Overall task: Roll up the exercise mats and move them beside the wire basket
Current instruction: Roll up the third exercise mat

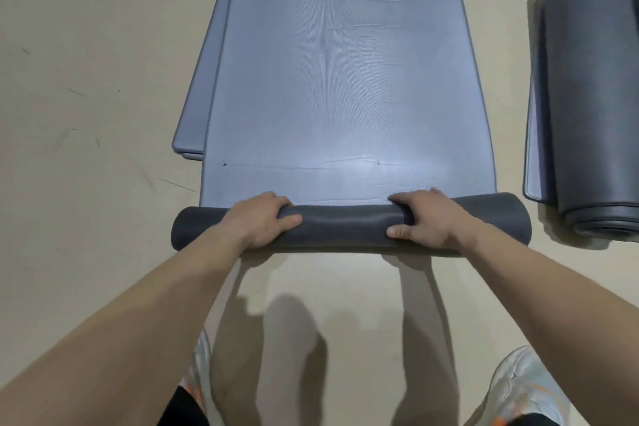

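The blue-grey mat (345,79) lies flat on the beige floor (86,149), w/ its near end turned into a thin dark roll (345,228). The left hand (262,223) and right hand (427,218) both grip this roll, fingers curled over the top, thumbs on the near side. A second mat (195,107) shows under the first at the left edge, possibly w/ one more layer below. At right, well apart, lies a thick rolled mat (594,97).
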The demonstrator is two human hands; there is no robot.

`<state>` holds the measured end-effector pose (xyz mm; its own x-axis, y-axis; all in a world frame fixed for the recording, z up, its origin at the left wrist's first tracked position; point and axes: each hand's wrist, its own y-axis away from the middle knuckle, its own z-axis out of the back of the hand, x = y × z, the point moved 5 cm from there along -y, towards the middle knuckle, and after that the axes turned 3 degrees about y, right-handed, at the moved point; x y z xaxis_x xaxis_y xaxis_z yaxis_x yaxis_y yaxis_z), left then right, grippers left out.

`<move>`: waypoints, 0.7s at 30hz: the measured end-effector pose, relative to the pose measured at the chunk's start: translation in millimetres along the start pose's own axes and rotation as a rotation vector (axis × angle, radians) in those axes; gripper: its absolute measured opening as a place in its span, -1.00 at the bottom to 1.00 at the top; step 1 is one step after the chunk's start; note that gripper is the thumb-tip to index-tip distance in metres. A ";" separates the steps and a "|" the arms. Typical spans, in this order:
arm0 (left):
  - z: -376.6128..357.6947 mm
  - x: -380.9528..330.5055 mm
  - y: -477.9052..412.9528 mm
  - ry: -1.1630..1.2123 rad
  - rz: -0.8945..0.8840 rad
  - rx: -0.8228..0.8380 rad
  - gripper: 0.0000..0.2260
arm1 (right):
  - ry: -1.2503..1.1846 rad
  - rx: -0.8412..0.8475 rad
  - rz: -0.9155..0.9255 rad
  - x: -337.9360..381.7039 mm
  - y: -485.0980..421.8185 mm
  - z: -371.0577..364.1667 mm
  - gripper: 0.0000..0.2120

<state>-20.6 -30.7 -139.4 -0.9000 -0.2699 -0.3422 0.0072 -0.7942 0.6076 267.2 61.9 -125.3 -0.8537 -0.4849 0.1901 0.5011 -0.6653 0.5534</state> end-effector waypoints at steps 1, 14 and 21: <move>3.6 1.1 -5.1 0.002 0.024 0.000 -0.58 | 0.070 -0.182 -0.015 1.1 8.3 -0.9 -0.43; -27.4 -22.9 -3.6 -0.296 -0.111 -0.397 0.02 | 0.347 -0.164 0.128 -6.3 -40.7 10.7 0.06; 3.4 -20.1 -49.7 -0.278 -0.082 -0.329 -0.03 | 0.377 -0.478 0.047 2.8 -20.0 -12.2 0.01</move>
<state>-4.3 16.1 -160.2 -0.9861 -0.0781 -0.1466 0.0291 -0.9503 0.3101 256.5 67.0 -145.8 -0.7637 -0.6295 -0.1431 0.6201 -0.7769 0.1090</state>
